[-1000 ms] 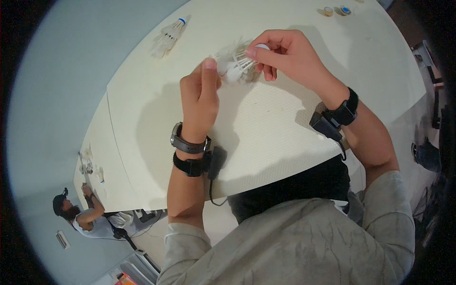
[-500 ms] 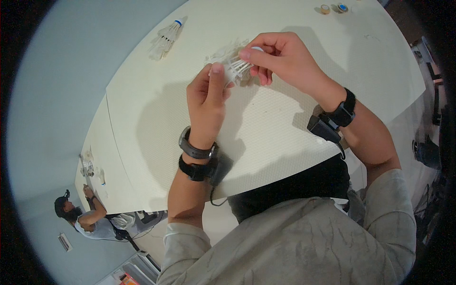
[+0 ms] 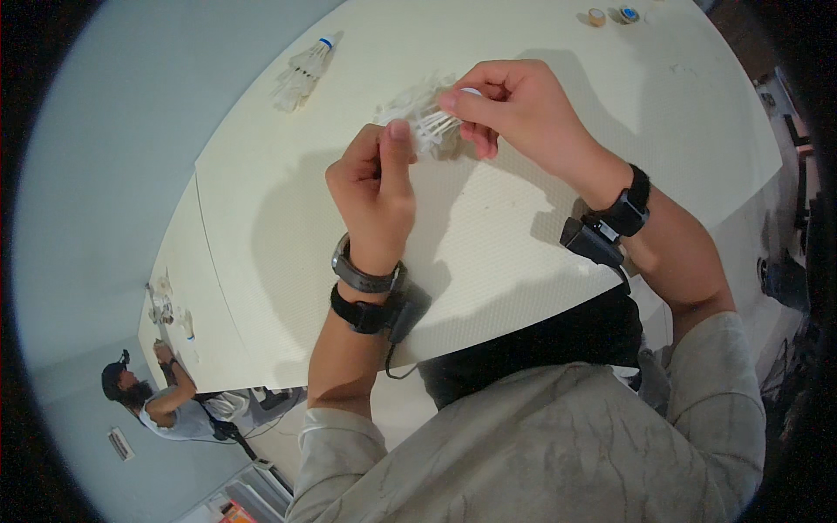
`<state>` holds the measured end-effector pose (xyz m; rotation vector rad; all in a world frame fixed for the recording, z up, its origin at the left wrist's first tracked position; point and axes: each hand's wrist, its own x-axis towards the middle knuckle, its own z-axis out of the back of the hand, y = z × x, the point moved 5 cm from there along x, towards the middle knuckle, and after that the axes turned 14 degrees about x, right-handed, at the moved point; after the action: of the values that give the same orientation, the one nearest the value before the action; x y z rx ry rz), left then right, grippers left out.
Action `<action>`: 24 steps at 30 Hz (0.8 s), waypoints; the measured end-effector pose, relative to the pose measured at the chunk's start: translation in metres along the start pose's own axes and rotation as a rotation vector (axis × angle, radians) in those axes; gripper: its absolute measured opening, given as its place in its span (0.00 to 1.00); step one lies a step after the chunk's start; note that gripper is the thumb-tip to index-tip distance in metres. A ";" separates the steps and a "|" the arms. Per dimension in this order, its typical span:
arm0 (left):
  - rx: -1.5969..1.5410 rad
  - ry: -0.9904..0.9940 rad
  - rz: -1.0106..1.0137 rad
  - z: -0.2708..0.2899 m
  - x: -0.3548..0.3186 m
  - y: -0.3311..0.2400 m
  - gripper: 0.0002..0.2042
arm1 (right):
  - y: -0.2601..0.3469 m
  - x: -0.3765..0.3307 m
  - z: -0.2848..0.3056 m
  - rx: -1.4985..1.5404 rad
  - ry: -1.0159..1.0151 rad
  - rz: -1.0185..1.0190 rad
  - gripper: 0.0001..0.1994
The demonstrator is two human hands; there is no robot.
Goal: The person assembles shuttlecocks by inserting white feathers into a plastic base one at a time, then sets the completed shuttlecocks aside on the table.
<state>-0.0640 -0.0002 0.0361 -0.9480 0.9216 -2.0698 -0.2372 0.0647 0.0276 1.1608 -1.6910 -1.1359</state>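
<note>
We hold a white feathered shuttlecock (image 3: 425,122) between both hands above the desk (image 3: 523,235), a broad off-white top with a fine, dimpled texture and a curved near edge. The shuttlecock is a light fan of thin white feathers and pale stems; its cork end is hidden behind our fingers, so we cannot tell its colour. Our left hand (image 3: 377,187) is closed into a loose fist, the thumb pressed up against the feathers from the near side. Our right hand (image 3: 514,109) pinches the other end of the shuttlecock between thumb and fingertips, the remaining fingers curled under. The two hands sit just beside each other, with the shuttlecock bridging them over the far middle of the desk. Each wrist carries a dark strap with a small black unit, and the left also wears a grey watch (image 3: 362,272). Near the far left edge of the desk lies a second shuttlecock (image 3: 303,68), white with a blue-banded cork tip. By the far right corner rest two small round rolls of tape (image 3: 610,15), one tan and one bluish. Past the desk's left end another person (image 3: 161,403) works at a neighbouring surface.
</note>
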 end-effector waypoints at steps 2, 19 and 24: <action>0.006 0.005 -0.005 0.000 0.000 0.001 0.18 | -0.003 0.000 0.000 0.031 0.002 -0.011 0.15; 0.764 -0.383 -0.473 0.019 0.023 0.009 0.12 | 0.000 0.025 0.058 0.165 -0.293 0.113 0.15; 0.841 -0.268 -0.403 0.003 0.030 0.012 0.10 | -0.002 0.028 0.057 0.189 -0.298 0.111 0.16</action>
<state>-0.0739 -0.0314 0.0382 -0.9294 -0.3178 -2.2507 -0.2976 0.0513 0.0115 1.0331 -2.1017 -1.1421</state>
